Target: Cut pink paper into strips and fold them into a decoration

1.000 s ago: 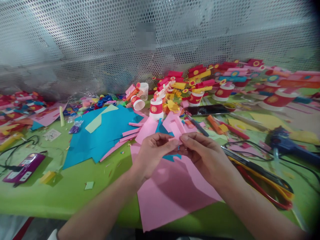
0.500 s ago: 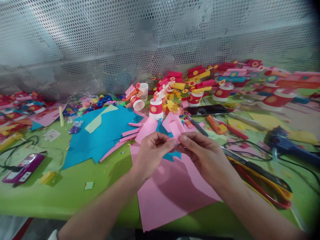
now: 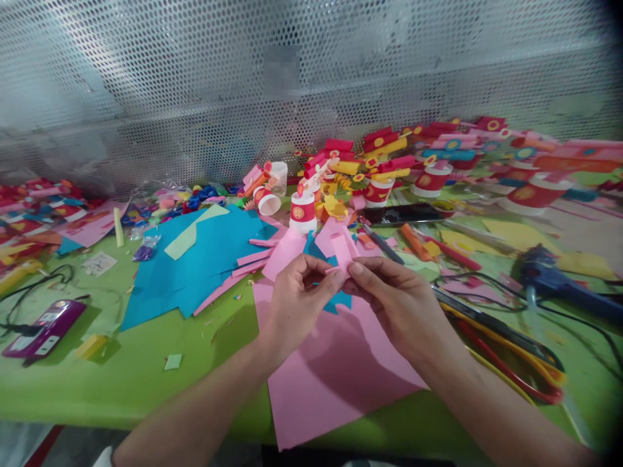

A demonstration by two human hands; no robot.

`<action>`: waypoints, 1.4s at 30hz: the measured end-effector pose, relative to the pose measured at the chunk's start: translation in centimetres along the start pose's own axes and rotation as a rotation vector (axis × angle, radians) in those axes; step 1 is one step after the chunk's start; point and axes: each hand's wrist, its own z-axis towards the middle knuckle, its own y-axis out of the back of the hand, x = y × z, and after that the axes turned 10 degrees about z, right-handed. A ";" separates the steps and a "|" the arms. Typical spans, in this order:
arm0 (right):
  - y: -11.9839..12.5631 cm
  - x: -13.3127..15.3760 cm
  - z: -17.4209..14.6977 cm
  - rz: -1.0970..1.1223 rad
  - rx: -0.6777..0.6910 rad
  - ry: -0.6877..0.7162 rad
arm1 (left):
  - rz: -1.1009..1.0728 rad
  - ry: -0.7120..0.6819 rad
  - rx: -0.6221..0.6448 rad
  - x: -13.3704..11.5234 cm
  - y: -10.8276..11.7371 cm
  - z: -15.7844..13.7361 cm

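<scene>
A narrow pink paper strip [image 3: 344, 248] is pinched between both hands and stands up from the fingertips. My left hand [image 3: 302, 295] is closed on its lower left end, thumb against fingers. My right hand [image 3: 389, 292] grips it from the other side, thumb on top. Below the hands lies a large pink paper sheet [image 3: 335, 389], partly in their shadow. Blue paper scraps [image 3: 337, 303] show between and behind the fingers. Just beyond stands a red and white paper cup [image 3: 303, 212] with a gold emblem.
Blue sheets [image 3: 214, 259] and cut pink strips lie to the left. A purple power strip [image 3: 46, 327] sits far left. At right are scissors [image 3: 530, 383], a box cutter [image 3: 491, 321], a blue glue gun [image 3: 569, 282] and a phone [image 3: 402, 215]. Decorated cups [image 3: 432, 180] line the back.
The fingers have shifted only slightly; my left hand's grip on the pink strip has eased a little to the side. Everything else stays put, apart from a slight camera shift.
</scene>
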 end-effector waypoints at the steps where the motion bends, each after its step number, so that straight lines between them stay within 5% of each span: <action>1: -0.1 0.0 0.0 0.018 0.002 -0.004 | 0.003 -0.009 -0.006 0.1 -0.1 0.0; 8: 0.1 -0.1 0.1 0.094 0.065 -0.086 | 0.133 -0.162 -0.058 0.5 -0.2 -0.2; 19: 0.3 0.1 0.2 0.128 0.074 -0.066 | 0.171 -0.240 0.029 0.7 0.4 0.2; 42: 0.3 0.3 0.0 0.080 0.085 -0.111 | 0.030 -0.176 0.180 0.5 0.3 0.3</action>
